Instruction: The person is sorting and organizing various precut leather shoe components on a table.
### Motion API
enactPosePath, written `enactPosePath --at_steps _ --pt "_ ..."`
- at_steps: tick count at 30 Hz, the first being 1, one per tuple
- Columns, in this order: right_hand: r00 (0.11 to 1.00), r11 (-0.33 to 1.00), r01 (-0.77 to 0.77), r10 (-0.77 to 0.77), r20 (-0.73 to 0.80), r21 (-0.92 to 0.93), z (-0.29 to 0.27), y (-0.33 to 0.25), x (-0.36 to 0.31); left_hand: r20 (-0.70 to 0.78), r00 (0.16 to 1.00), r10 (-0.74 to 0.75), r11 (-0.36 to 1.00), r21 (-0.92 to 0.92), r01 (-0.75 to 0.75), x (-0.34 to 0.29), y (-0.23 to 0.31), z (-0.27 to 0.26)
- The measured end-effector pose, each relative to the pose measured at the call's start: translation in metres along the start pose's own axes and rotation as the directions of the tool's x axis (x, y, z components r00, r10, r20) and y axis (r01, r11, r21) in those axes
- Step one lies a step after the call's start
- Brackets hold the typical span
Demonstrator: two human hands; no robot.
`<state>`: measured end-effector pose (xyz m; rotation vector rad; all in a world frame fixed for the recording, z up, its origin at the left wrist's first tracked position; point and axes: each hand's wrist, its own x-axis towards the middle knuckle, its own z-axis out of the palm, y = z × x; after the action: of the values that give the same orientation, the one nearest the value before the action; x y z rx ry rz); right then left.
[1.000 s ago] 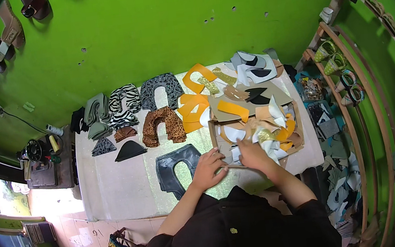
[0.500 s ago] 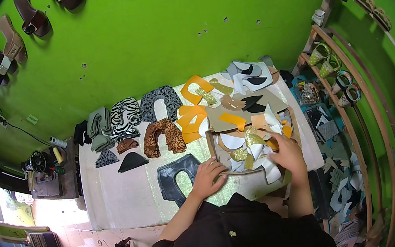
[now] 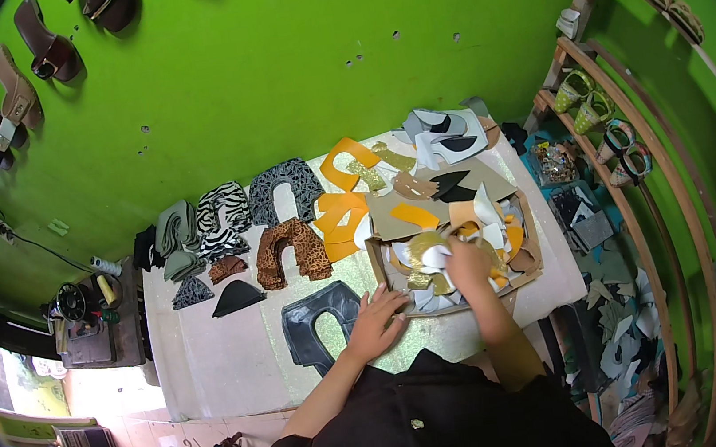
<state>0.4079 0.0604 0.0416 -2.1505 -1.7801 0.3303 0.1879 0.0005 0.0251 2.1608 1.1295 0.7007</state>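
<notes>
A cardboard box [image 3: 375,261] full of cut material pieces in white, gold glitter, tan and orange stands at the right of the table. My left hand [image 3: 377,321] lies at its near left corner, fingers stretched out, holding nothing. Over the middle of the box is my right hand [image 3: 469,265], somewhat blurred. Its fingers point left and close on a gold piece [image 3: 422,249] with white bits beside it; the fingertips are partly hidden. Just left of my left hand, a dark grey horseshoe-shaped piece [image 3: 306,321] lies flat on the table.
Stacks of cut pieces line the table [image 3: 223,365]: zebra print [image 3: 224,206], leopard print [image 3: 276,267], grey patterned [image 3: 269,194], orange [image 3: 341,217]. A wooden rack [image 3: 634,216] with sandals stands at right, scraps heaped beneath. A small dark table [image 3: 129,327] is at left.
My right hand has swung left across the box, and the gold piece has shifted left with it. My left hand stays by the box corner. The view has tilted slightly.
</notes>
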Motion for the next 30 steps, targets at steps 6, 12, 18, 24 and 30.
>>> enactPosePath --at_steps 6,12,18,24,30 --pt "0.906 0.97 0.193 -0.234 0.353 0.147 0.028 -0.043 -0.014 -0.04 0.989 -0.145 0.974 -0.182 0.135 0.006 0.004 -0.005" --pt "0.766 0.873 0.488 -0.427 0.48 -0.003 -0.012 -0.038 -0.046 -0.071 0.991 0.109 0.991 0.083 -0.103 0.045 0.025 -0.013" --pt "0.752 0.925 0.256 -0.373 0.543 0.282 -0.08 -0.02 -0.04 0.23 0.969 0.089 0.928 0.334 -0.164 0.061 0.009 0.002" --pt "0.978 0.998 -0.057 0.051 -0.204 -0.024 -0.055 0.059 -0.011 0.281 0.953 0.113 0.893 0.391 -0.221 0.062 0.009 0.008" --pt "0.977 0.976 -0.214 0.214 0.005 0.025 -0.039 0.075 0.004 0.045 0.987 0.155 0.972 0.173 -0.161 0.065 0.026 0.005"
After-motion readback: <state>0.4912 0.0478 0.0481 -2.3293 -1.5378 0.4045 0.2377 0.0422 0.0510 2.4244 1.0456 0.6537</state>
